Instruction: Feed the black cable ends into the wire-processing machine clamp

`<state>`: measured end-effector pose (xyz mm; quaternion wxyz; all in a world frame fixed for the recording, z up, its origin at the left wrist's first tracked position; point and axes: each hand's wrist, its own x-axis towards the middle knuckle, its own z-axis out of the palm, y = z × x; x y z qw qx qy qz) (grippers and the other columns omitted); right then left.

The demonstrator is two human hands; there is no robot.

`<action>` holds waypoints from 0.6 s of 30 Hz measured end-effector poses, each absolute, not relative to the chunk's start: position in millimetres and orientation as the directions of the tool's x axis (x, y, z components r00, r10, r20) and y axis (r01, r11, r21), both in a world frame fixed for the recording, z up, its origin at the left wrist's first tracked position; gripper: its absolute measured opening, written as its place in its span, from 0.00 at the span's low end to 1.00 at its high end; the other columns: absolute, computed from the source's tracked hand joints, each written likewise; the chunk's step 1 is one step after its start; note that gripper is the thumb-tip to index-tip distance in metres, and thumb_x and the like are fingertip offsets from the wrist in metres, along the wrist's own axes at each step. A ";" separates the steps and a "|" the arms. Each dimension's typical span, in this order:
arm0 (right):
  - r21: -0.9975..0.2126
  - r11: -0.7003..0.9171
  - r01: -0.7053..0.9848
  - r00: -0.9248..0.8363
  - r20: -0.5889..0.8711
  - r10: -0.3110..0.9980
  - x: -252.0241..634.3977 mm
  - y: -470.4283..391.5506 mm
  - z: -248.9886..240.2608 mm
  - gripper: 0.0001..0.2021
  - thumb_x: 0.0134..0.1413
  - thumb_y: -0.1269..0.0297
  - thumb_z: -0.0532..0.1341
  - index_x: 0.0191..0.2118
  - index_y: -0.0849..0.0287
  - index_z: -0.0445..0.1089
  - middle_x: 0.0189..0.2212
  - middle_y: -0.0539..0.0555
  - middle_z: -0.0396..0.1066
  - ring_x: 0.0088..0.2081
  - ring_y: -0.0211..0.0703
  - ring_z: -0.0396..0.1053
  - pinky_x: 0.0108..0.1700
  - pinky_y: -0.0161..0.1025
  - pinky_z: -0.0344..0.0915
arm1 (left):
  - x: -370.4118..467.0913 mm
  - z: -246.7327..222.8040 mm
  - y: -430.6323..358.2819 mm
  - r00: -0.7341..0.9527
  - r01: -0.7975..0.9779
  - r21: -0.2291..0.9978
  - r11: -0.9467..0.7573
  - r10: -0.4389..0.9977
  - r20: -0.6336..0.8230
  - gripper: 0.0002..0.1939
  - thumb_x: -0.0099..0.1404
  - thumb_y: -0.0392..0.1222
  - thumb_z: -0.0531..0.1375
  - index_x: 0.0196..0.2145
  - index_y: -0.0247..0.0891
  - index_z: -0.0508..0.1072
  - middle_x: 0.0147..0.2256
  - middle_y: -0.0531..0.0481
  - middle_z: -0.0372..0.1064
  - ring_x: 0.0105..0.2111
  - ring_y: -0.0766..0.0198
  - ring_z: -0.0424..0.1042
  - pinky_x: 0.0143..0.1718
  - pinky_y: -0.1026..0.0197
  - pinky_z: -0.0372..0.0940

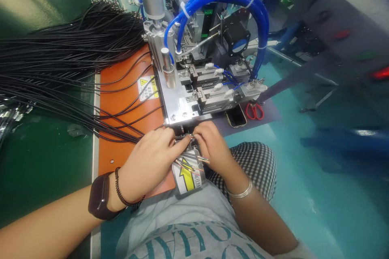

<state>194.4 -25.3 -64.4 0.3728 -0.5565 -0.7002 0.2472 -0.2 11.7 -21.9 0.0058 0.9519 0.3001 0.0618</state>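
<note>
Below frame centre, our left fingers (181, 148) grasping black cables (129, 136), our right fingers (204, 131) pinching a wire end (192, 136), machine (179, 103) above.

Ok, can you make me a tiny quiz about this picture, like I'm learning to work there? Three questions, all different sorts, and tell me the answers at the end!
1. Pick one: which hand has black cables running in under it?
A) the left hand
B) the right hand

2. True or false: in the picture, the red-handled scissors lie to the left of the phone.

3. Fill in the colour: the big arrow on the white label is ____.

Key:
1. A
2. False; they lie to its right.
3. Yellow
</note>
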 end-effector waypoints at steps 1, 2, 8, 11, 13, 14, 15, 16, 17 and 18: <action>-0.764 0.253 0.593 -0.098 0.244 0.965 194.1 -25.5 -64.7 0.07 0.63 0.70 0.49 0.40 0.57 0.63 0.40 0.56 0.63 0.43 0.43 0.63 0.46 0.41 0.63 | -0.3 -21.9 11.8 0.813 0.570 0.051 -0.820 0.572 0.113 0.20 0.67 0.34 0.50 0.55 0.45 0.64 0.35 0.46 0.60 0.32 0.59 0.59 0.32 0.57 0.57; -0.767 0.247 0.592 -0.093 0.239 0.966 193.6 -25.6 -64.9 0.06 0.63 0.70 0.49 0.40 0.57 0.62 0.40 0.56 0.62 0.43 0.43 0.63 0.46 0.41 0.63 | -0.3 -21.8 11.9 0.812 0.570 0.055 -0.820 0.572 0.112 0.20 0.67 0.34 0.50 0.55 0.46 0.64 0.35 0.47 0.59 0.32 0.59 0.59 0.32 0.57 0.57; -0.811 0.184 0.556 -0.070 0.174 0.982 193.4 -25.7 -61.0 0.06 0.63 0.69 0.50 0.38 0.57 0.63 0.39 0.55 0.63 0.42 0.42 0.63 0.44 0.40 0.62 | 2.8 -17.1 10.3 0.818 0.568 0.026 -0.822 0.568 0.089 0.20 0.65 0.33 0.51 0.55 0.45 0.64 0.33 0.48 0.56 0.31 0.59 0.57 0.31 0.57 0.56; -0.897 0.035 0.441 -0.004 0.037 0.999 194.3 -24.4 -56.8 0.05 0.60 0.67 0.53 0.35 0.57 0.65 0.36 0.52 0.64 0.37 0.40 0.64 0.40 0.37 0.61 | 6.3 -12.8 7.2 0.809 0.588 -0.023 -0.809 0.586 0.047 0.22 0.63 0.32 0.53 0.55 0.45 0.63 0.32 0.48 0.55 0.31 0.58 0.57 0.31 0.57 0.57; -0.944 -0.115 0.308 0.027 -0.112 0.993 193.6 -22.9 -55.4 0.05 0.59 0.64 0.54 0.34 0.57 0.65 0.32 0.50 0.64 0.33 0.39 0.63 0.35 0.36 0.60 | 8.3 -10.3 4.8 0.801 0.598 -0.051 -0.800 0.598 0.026 0.25 0.62 0.31 0.54 0.56 0.45 0.62 0.33 0.48 0.56 0.32 0.57 0.58 0.31 0.57 0.58; -0.951 -0.181 0.251 0.030 -0.179 0.983 192.6 -21.9 -55.4 0.06 0.58 0.62 0.54 0.33 0.57 0.65 0.30 0.49 0.64 0.32 0.39 0.63 0.34 0.36 0.60 | 8.9 -9.5 3.9 0.800 0.599 -0.060 -0.798 0.600 0.018 0.26 0.61 0.30 0.54 0.57 0.45 0.61 0.34 0.47 0.56 0.32 0.57 0.58 0.31 0.57 0.58; -0.951 -0.232 0.205 0.025 -0.232 0.972 191.1 -21.0 -56.0 0.07 0.57 0.61 0.55 0.31 0.57 0.65 0.28 0.48 0.63 0.30 0.38 0.62 0.33 0.35 0.59 | 9.3 -8.9 3.2 0.800 0.600 -0.066 -0.797 0.601 0.011 0.28 0.61 0.30 0.54 0.58 0.45 0.60 0.34 0.47 0.56 0.33 0.57 0.58 0.31 0.57 0.58; -0.949 -0.272 0.159 0.018 -0.272 0.962 189.1 -20.1 -57.0 0.08 0.56 0.61 0.55 0.30 0.57 0.64 0.26 0.47 0.63 0.29 0.38 0.61 0.32 0.35 0.58 | 9.5 -8.7 2.9 0.800 0.599 -0.069 -0.798 0.600 0.005 0.28 0.61 0.29 0.54 0.58 0.45 0.59 0.34 0.47 0.57 0.32 0.57 0.58 0.31 0.57 0.59; -0.947 -0.306 0.094 0.017 -0.306 0.952 186.7 -19.3 -58.5 0.08 0.55 0.61 0.55 0.28 0.57 0.63 0.24 0.47 0.62 0.28 0.37 0.60 0.30 0.34 0.57 | 9.4 -8.9 2.8 0.800 0.599 -0.068 -0.798 0.600 0.000 0.28 0.61 0.29 0.54 0.58 0.45 0.59 0.34 0.47 0.57 0.32 0.57 0.59 0.31 0.57 0.59; -0.939 -0.344 0.003 0.015 -0.344 0.939 184.1 -18.9 -60.2 0.08 0.53 0.61 0.56 0.27 0.58 0.62 0.22 0.46 0.60 0.25 0.36 0.58 0.27 0.34 0.55 | 9.1 -9.4 3.1 0.800 0.599 -0.063 -0.798 0.600 -0.004 0.28 0.61 0.29 0.54 0.58 0.45 0.59 0.34 0.48 0.56 0.32 0.58 0.59 0.31 0.57 0.59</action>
